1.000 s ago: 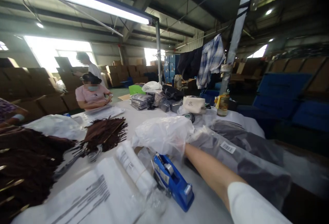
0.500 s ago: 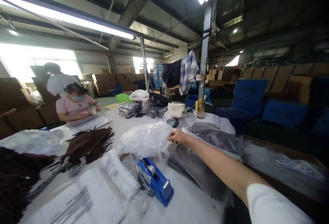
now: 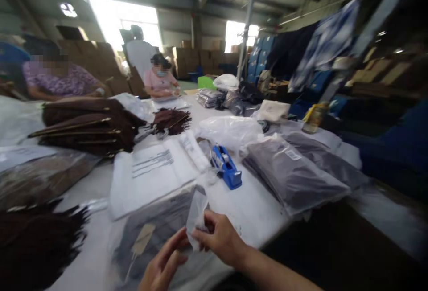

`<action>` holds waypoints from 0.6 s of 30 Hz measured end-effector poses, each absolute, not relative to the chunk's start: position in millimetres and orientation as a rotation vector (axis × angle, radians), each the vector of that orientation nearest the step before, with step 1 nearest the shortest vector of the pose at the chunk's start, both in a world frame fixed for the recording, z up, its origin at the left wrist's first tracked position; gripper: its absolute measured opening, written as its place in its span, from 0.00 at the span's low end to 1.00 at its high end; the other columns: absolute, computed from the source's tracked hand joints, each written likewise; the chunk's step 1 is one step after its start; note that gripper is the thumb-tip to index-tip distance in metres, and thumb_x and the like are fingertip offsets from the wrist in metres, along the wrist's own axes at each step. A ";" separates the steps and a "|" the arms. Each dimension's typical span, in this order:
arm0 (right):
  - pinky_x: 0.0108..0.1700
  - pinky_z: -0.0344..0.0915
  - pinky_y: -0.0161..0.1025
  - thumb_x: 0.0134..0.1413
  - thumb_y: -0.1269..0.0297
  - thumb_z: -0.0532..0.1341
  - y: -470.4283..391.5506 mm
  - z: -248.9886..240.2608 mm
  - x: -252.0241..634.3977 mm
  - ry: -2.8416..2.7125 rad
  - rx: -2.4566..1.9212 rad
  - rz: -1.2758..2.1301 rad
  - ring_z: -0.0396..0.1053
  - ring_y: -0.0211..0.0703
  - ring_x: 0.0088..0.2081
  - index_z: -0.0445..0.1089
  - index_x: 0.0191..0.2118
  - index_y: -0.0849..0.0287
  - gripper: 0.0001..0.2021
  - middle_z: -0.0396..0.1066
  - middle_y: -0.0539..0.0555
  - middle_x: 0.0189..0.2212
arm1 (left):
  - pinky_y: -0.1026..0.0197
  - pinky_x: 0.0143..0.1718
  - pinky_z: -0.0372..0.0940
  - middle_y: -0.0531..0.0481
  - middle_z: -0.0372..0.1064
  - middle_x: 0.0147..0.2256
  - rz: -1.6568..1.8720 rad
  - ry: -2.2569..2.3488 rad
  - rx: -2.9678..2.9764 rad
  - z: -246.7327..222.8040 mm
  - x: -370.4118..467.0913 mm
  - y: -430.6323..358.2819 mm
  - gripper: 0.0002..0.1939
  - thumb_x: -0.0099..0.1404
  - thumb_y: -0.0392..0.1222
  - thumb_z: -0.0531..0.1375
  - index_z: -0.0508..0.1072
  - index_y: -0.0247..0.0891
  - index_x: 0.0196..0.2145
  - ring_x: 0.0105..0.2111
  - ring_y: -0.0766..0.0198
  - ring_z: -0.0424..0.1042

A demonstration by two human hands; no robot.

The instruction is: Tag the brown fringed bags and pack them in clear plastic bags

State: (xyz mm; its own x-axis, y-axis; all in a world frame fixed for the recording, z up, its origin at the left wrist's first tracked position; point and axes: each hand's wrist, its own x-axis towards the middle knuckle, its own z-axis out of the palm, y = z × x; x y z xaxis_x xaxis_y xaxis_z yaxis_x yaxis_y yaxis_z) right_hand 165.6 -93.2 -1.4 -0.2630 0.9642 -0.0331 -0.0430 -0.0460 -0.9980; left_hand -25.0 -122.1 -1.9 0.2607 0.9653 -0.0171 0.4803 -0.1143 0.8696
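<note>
My right hand (image 3: 220,238) pinches a small translucent plastic bag (image 3: 196,208) between thumb and fingers, above the near table edge. My left hand (image 3: 164,262) is beside it, its fingers stretched out and apart; the index fingertip is at the bag's edge, and I cannot tell whether it touches. Beneath both hands lies a dark grey folded garment in clear plastic (image 3: 157,224), with a beige hang tag (image 3: 143,239) on a string. A blue tape dispenser (image 3: 227,166) stands just beyond. White printed plastic bags (image 3: 152,166) lie flat to its left.
Bagged grey garments (image 3: 290,170) are stacked on the right. Brown fringed cloths (image 3: 87,126) are piled left, more (image 3: 36,242) at the near left. A glass jar (image 3: 312,119) stands at the far right. Two people (image 3: 63,77) (image 3: 160,77) sit across the table; another (image 3: 140,50) stands behind.
My view has swung left and down. The right hand has come back from the crumpled clear plastic to the near edge, now with a small bag. My left hand has come into view.
</note>
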 end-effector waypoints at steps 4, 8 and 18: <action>0.23 0.62 0.31 0.50 0.55 0.63 -129.9 -24.3 139.7 -1.377 -1.155 1.613 0.67 0.36 0.23 0.69 0.39 0.60 0.14 0.68 0.48 0.26 | 0.61 0.39 0.68 0.48 0.75 0.36 0.944 1.418 1.232 -4.5 -21.9 -120.7 0.20 0.59 0.55 0.59 0.75 0.37 0.40 0.36 0.57 0.73; 0.32 0.66 0.35 0.52 0.51 0.62 -130.0 -29.5 155.1 -1.439 -1.072 1.762 0.69 0.44 0.38 0.67 0.47 0.58 0.20 0.70 0.55 0.41 | 0.65 0.35 0.66 0.50 0.75 0.31 1.027 1.428 1.138 -19.7 -26.3 -126.9 0.17 0.57 0.54 0.61 0.75 0.37 0.35 0.32 0.61 0.72; 0.34 0.62 0.33 0.49 0.55 0.65 -139.7 -38.8 120.5 -0.481 -0.871 1.712 0.62 0.34 0.28 0.62 0.31 0.57 0.14 0.65 0.46 0.26 | 0.66 0.30 0.67 0.54 0.69 0.25 1.029 1.454 1.416 -45.1 -41.3 -175.5 0.12 0.65 0.49 0.55 0.71 0.39 0.38 0.26 0.66 0.69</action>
